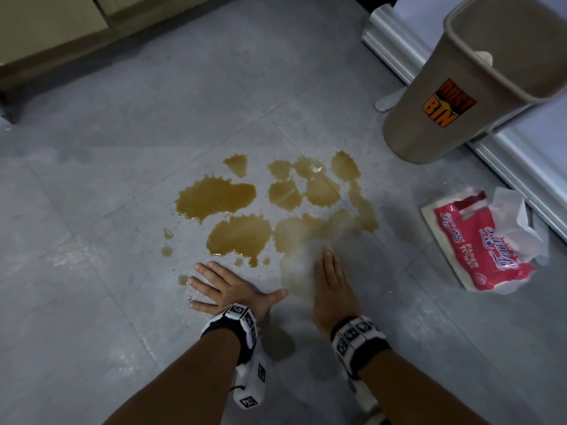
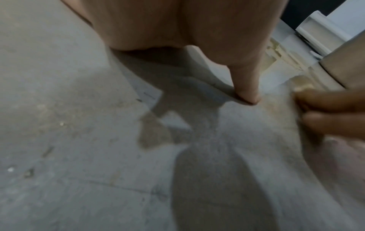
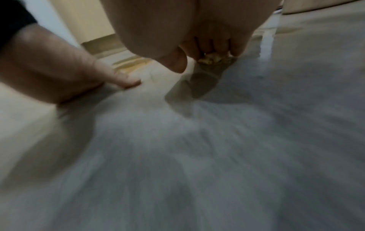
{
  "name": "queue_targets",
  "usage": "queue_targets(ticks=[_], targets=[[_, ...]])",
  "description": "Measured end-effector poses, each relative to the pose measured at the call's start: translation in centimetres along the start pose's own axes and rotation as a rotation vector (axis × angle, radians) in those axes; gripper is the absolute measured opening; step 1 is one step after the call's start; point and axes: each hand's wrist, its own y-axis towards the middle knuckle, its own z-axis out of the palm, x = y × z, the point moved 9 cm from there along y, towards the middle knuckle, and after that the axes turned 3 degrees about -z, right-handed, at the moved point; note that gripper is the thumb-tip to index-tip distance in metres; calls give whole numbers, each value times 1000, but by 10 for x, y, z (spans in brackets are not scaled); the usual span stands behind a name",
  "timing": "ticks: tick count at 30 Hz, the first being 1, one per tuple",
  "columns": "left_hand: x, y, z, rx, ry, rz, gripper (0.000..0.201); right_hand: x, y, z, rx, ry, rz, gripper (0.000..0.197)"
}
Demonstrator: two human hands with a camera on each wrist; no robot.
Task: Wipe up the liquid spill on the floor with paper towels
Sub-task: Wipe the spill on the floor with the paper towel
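Brown liquid spill (image 1: 221, 197) lies in several puddles on the grey tile floor (image 1: 92, 210). My left hand (image 1: 233, 286) rests flat on the floor just below the puddles, fingers spread, holding nothing. My right hand (image 1: 329, 271) is beside it at the spill's lower right edge, blurred by motion. Its fingers curl over a soaked, yellowed paper towel wad (image 3: 212, 58), which is mostly hidden under the hand in the head view. A pale smeared patch (image 1: 300, 259) runs along the left of the right hand.
A red pack of paper towels (image 1: 484, 240) lies open on the floor to the right. A beige dust bin (image 1: 460, 96) stands at the back right against a white appliance base (image 1: 399, 47). Wooden cabinets (image 1: 61, 32) run along the back left.
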Motion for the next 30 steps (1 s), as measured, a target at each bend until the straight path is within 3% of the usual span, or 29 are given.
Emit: queue_targets(ticks=[5,8,12,15,18,21,25,28,30], targets=[[-1,1,-2,-29,-2,-12,180,64,13,-6,57,79,-170,80],[-1,1,0,-22,-3,-13,180,56,-15,16,135,26,-222,93],[-1,2,-1,-18,16,7,179,8,-8,-2,-26,46,-40,89],[0,2,0,-30,11,12,179,31,13,-12,-33,110,-50,81],[-2,1,-2,-48,-10,3,177,72,8,1,83,50,-190,85],[-1,0,-2,-52,-11,-8,178,65,-20,18,164,-3,-277,93],[1,2,-1,-26,23,4,179,7,-9,2,25,-18,-78,93],[0,3,2,-40,21,5,179,24,15,-9,30,37,-4,82],[-2,1,1,-56,0,-10,179,57,19,-10,63,8,-84,82]])
